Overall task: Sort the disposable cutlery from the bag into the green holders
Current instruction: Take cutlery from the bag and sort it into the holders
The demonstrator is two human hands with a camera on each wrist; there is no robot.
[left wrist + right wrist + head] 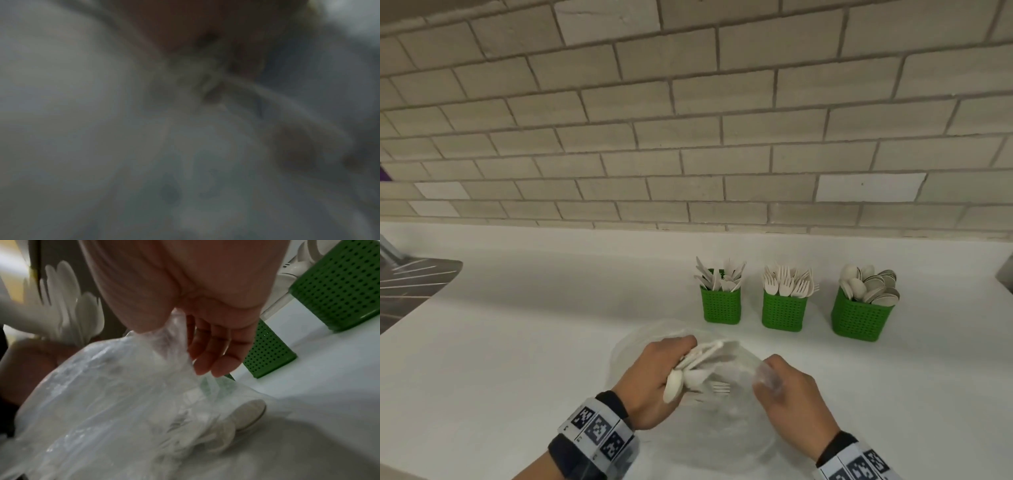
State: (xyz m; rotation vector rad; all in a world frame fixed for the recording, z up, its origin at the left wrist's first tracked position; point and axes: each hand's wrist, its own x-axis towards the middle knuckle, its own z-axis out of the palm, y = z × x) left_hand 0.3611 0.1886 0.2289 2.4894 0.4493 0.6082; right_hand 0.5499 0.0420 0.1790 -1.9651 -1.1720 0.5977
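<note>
A: Left hand [650, 377] curled round a mixed bundle of white cutlery [698, 359], spoons among it, lifted just above the clear plastic bag [722, 428] on the white surface [517, 342]. Right hand [791, 394] pinching the bag's bunched rim, other fingers [218, 353] loosely bent

B: Holders?

A: Three green, in a row beyond the bag: knife holder [720, 305], fork holder [782, 311], spoon holder [861, 317], all already well stocked. A fork [719, 388] left inside the bag

B: Risks?

A: Bundle unsorted, so likely misfiling if dropped in whole. Loose fan of handles liable to slip and scatter. Crowded holders apt to tip or jam on insertion. Left wrist view too blurred to confirm grip
</note>
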